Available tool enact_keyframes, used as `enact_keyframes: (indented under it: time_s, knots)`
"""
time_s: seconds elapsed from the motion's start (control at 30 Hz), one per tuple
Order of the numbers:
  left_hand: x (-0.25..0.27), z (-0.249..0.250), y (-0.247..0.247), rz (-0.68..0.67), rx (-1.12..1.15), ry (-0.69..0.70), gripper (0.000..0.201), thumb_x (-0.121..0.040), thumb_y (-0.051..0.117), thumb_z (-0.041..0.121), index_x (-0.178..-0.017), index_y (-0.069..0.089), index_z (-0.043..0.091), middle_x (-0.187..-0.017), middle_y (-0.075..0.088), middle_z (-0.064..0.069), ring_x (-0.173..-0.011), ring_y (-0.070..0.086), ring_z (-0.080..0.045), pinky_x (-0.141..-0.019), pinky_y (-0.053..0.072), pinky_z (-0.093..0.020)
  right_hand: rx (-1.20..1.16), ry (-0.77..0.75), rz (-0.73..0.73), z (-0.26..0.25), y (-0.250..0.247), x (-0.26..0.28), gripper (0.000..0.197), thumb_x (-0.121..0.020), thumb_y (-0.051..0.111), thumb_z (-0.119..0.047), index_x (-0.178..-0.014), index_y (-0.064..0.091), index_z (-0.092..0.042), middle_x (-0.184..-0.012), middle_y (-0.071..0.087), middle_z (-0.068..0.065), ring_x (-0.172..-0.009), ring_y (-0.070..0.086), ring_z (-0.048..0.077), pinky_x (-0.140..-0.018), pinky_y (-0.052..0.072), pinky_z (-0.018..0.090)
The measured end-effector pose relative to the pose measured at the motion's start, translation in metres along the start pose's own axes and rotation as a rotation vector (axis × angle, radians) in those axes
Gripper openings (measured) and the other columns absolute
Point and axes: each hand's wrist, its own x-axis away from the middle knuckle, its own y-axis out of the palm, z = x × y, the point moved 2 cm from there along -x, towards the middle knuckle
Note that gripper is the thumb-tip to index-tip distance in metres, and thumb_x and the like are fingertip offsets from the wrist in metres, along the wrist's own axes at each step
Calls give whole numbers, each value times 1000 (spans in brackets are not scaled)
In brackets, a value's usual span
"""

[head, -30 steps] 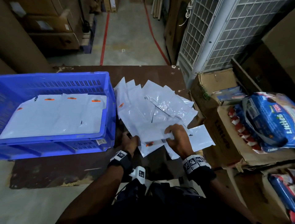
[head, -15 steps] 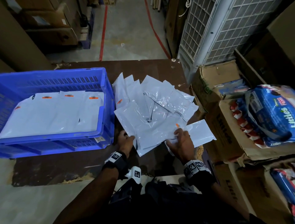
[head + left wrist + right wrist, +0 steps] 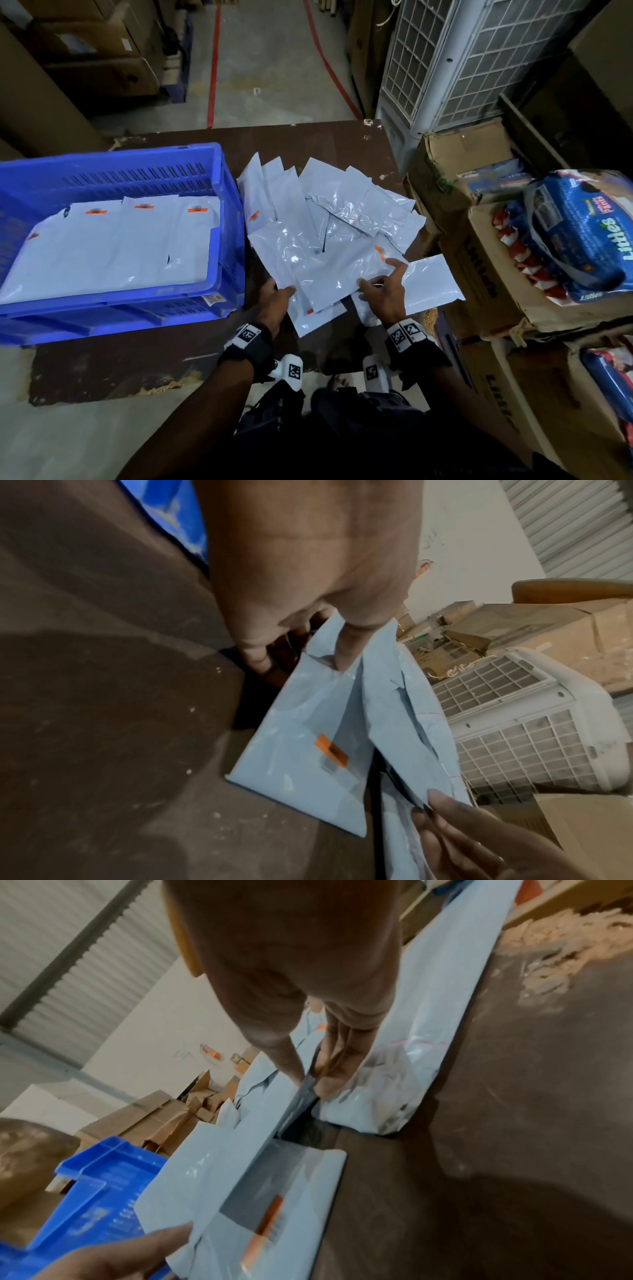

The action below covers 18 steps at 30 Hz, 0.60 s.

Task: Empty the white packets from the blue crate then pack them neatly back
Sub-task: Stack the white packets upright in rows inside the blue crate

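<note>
Head view shows our left hand [image 3: 274, 301] pinching the near-left corner of a white packet [image 3: 337, 274] on top of the loose pile [image 3: 329, 219], thumb over the film and the other fingers curled beneath, as the left wrist view confirms; our right hand [image 3: 383, 294] pinches the opposite near edge between thumb and fingers, forefinger extended. The pile lies fanned on the table [image 3: 113, 363] beside the right wall of the blue crate [image 3: 226, 192], which already holds a flat layer of packets [image 3: 113, 246]. We judge the main risk to be slippage: the film looks glossy, so lifting one packet may drag its neighbours along. One packet [image 3: 431, 284] overhangs the right edge of the table and could fall towards the cardboard boxes [image 3: 486, 281]. A corner-only hold may also let the packet sag and land crooked in the crate
</note>
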Motion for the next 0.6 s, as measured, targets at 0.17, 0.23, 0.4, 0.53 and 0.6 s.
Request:
enact_keyframes:
  time_s: [0.17,0.23,0.4,0.53,0.6]
  knots:
    - [4,19,3,49,-67,82,36,-89,49,-1,-122,62,8,-113,68,-10,-102,62,-27,-86,47,-32,-63,-16,39,-13,-17,-3,57,-85,69,-5,-129,36,-22,-90,62,14,-79,66,21,-71,58,33]
    - [5,27,1,45,-127,124,33,-88,49,2,-116,64,11,-107,69,-7,-97,62,-26,-81,47,-29,-82,-41,66,-18,-27,-7,56,-84,67,-1,-129,39,-21,-90,57,11,-78,62,13,-72,59,35]
    - [4,44,-2,-4,-381,283,22,-82,48,19,-94,66,16,-91,69,-3,-88,64,-27,-79,53,-36,-33,-118,93,-30,-59,-14,52,-82,69,-4,-123,43,-21,-93,57,2,-85,62,11,-71,54,29]
    - [3,58,6,-46,-672,362,39,-80,44,21,-110,68,13,-110,69,-9,-102,61,-32,-92,51,-42,-30,-114,93,-31,-84,-17,48,-83,67,-5,-120,47,-28,-98,64,3,-76,64,9,-61,49,30]
    - [2,63,13,-66,-877,416,39,-81,47,18,-113,70,13,-116,68,-12,-111,59,-35,-102,42,-42,-33,-127,79,-27,-93,-19,50,-82,67,-6,-120,48,-32,-102,66,6,-82,64,19,-60,48,31]
